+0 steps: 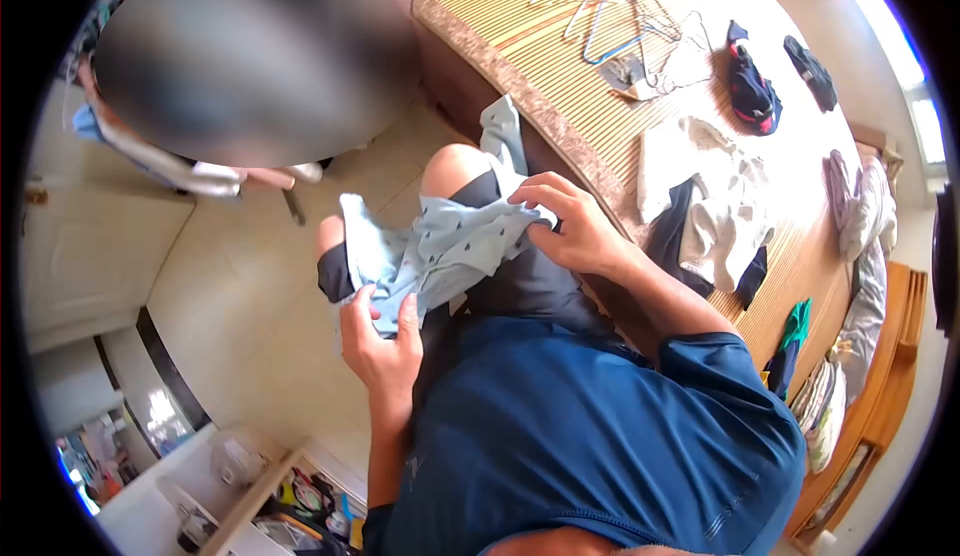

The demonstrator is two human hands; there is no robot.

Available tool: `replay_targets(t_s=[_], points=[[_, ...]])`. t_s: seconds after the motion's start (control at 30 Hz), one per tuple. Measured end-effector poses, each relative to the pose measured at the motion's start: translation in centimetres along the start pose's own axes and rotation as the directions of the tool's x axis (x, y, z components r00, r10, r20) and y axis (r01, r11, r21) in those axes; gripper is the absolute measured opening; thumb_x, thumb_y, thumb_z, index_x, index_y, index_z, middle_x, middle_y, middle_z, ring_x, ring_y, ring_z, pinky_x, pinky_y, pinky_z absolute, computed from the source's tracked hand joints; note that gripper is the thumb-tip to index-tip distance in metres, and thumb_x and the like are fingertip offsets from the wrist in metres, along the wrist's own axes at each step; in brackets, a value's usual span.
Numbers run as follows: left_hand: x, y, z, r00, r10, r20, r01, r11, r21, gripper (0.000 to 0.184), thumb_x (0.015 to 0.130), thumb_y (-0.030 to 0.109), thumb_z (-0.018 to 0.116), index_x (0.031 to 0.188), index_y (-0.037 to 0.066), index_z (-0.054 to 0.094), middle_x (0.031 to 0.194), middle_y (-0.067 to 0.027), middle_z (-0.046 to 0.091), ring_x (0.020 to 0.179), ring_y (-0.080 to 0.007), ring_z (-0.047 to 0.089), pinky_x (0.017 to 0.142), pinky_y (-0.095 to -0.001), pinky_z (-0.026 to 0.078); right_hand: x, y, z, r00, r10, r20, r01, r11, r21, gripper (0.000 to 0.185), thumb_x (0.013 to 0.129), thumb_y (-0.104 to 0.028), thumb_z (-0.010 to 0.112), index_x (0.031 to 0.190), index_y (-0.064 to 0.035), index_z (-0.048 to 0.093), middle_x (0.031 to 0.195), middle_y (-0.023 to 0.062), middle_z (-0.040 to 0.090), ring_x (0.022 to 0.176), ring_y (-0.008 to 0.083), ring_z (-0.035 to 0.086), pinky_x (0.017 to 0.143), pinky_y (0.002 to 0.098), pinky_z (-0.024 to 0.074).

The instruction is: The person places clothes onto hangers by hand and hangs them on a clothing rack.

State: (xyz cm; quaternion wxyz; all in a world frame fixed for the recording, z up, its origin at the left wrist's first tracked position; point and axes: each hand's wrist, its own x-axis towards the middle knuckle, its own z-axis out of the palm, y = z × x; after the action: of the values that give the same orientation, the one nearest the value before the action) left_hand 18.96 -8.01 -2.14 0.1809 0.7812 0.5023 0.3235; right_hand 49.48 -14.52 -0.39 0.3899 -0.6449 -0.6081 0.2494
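Observation:
A light blue garment (455, 241) with small dark figures lies bunched across my knees. One sleeve-like part (503, 136) sticks out toward the bed, and another (362, 228) spreads over the other knee. On its lower left edge, my left hand (382, 346) holds the cloth between thumb and fingers. My right hand (572, 221) pinches the garment at its right side, fingers curled over the fabric. Folds hide the garment's exact cut.
Beside me on the right is a bed with a woven mat (480, 21). Several hangers (610, 31), white clothes (715, 196) and dark clothes (752, 86) lie on it. An open drawer (300, 506) with small items is at lower left. A blurred patch covers the upper left.

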Motion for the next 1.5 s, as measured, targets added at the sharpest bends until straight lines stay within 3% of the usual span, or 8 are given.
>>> replay_targets(t_s=[0.07, 0.17, 0.37, 0.53, 0.77, 0.87, 1.1, 1.5], points=[[0.4, 0.4, 1.1, 0.999, 0.002, 0.047, -0.008, 0.993, 0.12, 0.036, 0.087, 0.029, 0.08, 0.107, 0.003, 0.066, 0.089, -0.0118, 0.059, 0.081, -0.0324, 0.062, 0.067, -0.0456, 0.049, 0.7, 0.4, -1.1, 0.999, 0.004, -0.036, -0.004, 1.0, -0.01, 0.038, 0.081, 0.003, 0.065, 0.118, -0.0033, 0.069, 0.113, 0.0137, 0.065, 0.099, 0.0244, 0.066, 0.087, 0.0365, 0.0553], [0.5, -0.2, 2.5, 0.994, -0.071, 0.082, 0.049, 0.97, 0.238, 0.029, 0.087, 0.026, 0.078, 0.105, 0.006, 0.067, 0.086, -0.0095, 0.057, 0.08, -0.0316, 0.06, 0.069, -0.0449, 0.048, 2.6, 0.6, -3.6, 0.995, 0.031, -0.1, -0.045, 0.99, -0.137, 0.027, 0.087, -0.006, 0.072, 0.114, -0.003, 0.07, 0.105, 0.0102, 0.068, 0.088, 0.0213, 0.069, 0.075, 0.0342, 0.0561], [1.3, 0.1, 2.6, 0.993, -0.068, 0.097, 0.038, 0.958, 0.285, 0.028, 0.085, 0.022, 0.077, 0.105, 0.005, 0.067, 0.086, -0.0103, 0.06, 0.083, -0.0322, 0.064, 0.066, -0.0463, 0.051, 6.9, 6.9, -8.1, 0.929, 0.207, -0.308, -0.276, 0.94, -0.2, 0.028, 0.089, -0.017, 0.077, 0.113, -0.0032, 0.074, 0.102, 0.0105, 0.073, 0.082, 0.0184, 0.071, 0.074, 0.0333, 0.0575], [2.1, 0.8, 2.3, 0.982, -0.103, 0.157, 0.051, 0.951, 0.304, 0.043, 0.086, 0.036, 0.079, 0.113, 0.004, 0.068, 0.089, -0.0124, 0.062, 0.084, -0.0346, 0.064, 0.067, -0.048, 0.051, 11.8, 11.7, -13.8, 0.769, 0.478, -0.424, -0.482, 0.87, 0.107, 0.038, 0.093, -0.022, 0.069, 0.127, -0.0045, 0.07, 0.113, 0.0161, 0.076, 0.087, 0.0201, 0.075, 0.078, 0.0345, 0.059], [2.3, 0.7, 2.9, 0.976, -0.101, 0.191, 0.022, 0.926, 0.377, 0.031, 0.085, 0.025, 0.075, 0.105, 0.005, 0.064, 0.097, -0.0157, 0.059, 0.093, -0.0394, 0.062, 0.072, -0.0505, 0.052, 18.1, 21.0, -20.1, 0.772, 0.242, -0.588, -0.475, 0.835, -0.279, 0.038, 0.091, -0.022, 0.064, 0.126, -0.0078, 0.071, 0.119, 0.0195, 0.073, 0.115, 0.0348, 0.068, 0.1, 0.0428, 0.0518], [2.4, 0.9, 3.2, 0.975, -0.119, 0.186, 0.037, 0.918, 0.394, 0.028, 0.085, 0.019, 0.073, 0.106, 0.005, 0.063, 0.096, -0.0154, 0.059, 0.093, -0.0392, 0.062, 0.072, -0.0504, 0.052, 20.1, 20.9, -21.9, 0.768, 0.21, -0.605, -0.584, 0.618, -0.527, 0.042, 0.089, -0.021, 0.06, 0.129, -0.0155, 0.071, 0.131, 0.0189, 0.065, 0.126, 0.0343, 0.059, 0.105, 0.046, 0.047], [2.5, -0.4, 3.5, 0.99, -0.036, 0.14, -0.015, 0.936, 0.351, 0.012, 0.088, 0.008, 0.067, 0.1, 0.005, 0.068, 0.091, -0.0129, 0.062, 0.087, -0.0368, 0.064, 0.068, -0.047, 0.053, 21.3, 25.3, -24.1, 0.743, 0.336, -0.579, -0.669, 0.342, -0.66, 0.036, 0.091, -0.026, 0.057, 0.122, -0.0166, 0.073, 0.129, 0.0137, 0.066, 0.126, 0.0346, 0.057, 0.106, 0.0511, 0.044], [2.6, -1.1, 3.5, 0.998, -0.006, 0.067, -0.008, 0.978, 0.21, 0.012, 0.098, 0.009, 0.062, 0.099, 0.002, 0.071, 0.089, -0.0133, 0.066, 0.084, -0.0368, 0.065, 0.07, -0.0447, 0.053, 21.1, 26.1, -25.4, 0.717, 0.17, -0.675, -0.662, 0.467, -0.586, 0.031, 0.097, -0.036, 0.058, 0.1, -0.0124, 0.078, 0.12, 0.013, 0.071, 0.116, 0.0336, 0.064, 0.099, 0.0482, 0.0484]])
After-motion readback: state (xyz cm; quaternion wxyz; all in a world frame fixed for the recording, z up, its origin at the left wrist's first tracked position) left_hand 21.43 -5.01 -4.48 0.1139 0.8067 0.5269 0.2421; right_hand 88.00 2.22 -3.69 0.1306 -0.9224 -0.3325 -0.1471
